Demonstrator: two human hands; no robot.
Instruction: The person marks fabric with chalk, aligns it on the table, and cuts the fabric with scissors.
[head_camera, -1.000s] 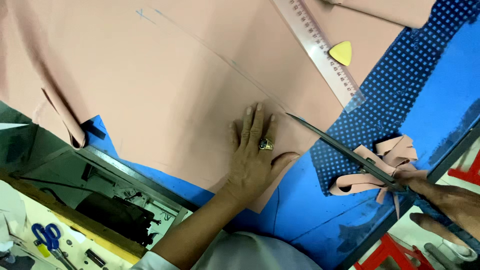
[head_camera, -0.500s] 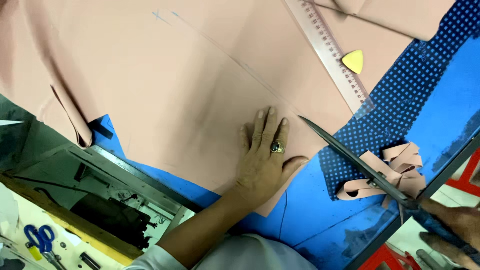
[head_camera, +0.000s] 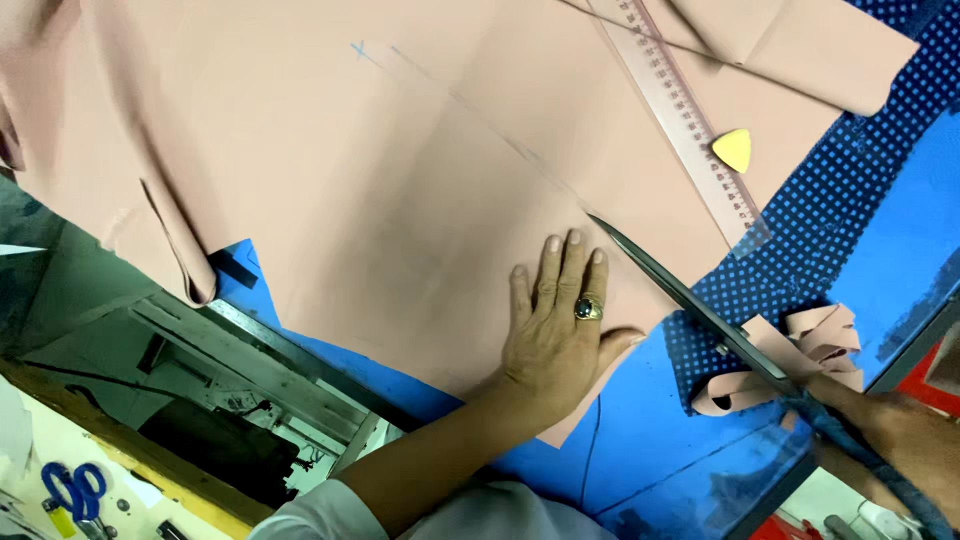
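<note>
Partly hidden, the blue surface (head_camera: 640, 440) shows only as bare strips below and right of the large pink fabric (head_camera: 380, 190) spread over it; the fabric runs off the frame at top and left, and its faint chalk line is hard to trace. The right hand (head_camera: 900, 440) is cut off at the lower right corner, its fingers unseen, though it is clamped around the handle of the long scissors (head_camera: 690, 300). Only the handles of a second, blue pair of scissors (head_camera: 75, 490) show at lower left.

Compared with the earlier frames, the scissor tip lies farther up the fabric along the chalk line, and the left hand (head_camera: 555, 330) has shifted with it.

The left hand lies flat, palm down, fingers together and extended, pressing the fabric just beside the blades; it grips nothing. A transparent ruler (head_camera: 690, 120) crosses the fabric at upper right, with a yellow chalk wedge (head_camera: 733, 150) touching it. Curled pink offcuts (head_camera: 810, 340) rest near the scissor pivot.
</note>
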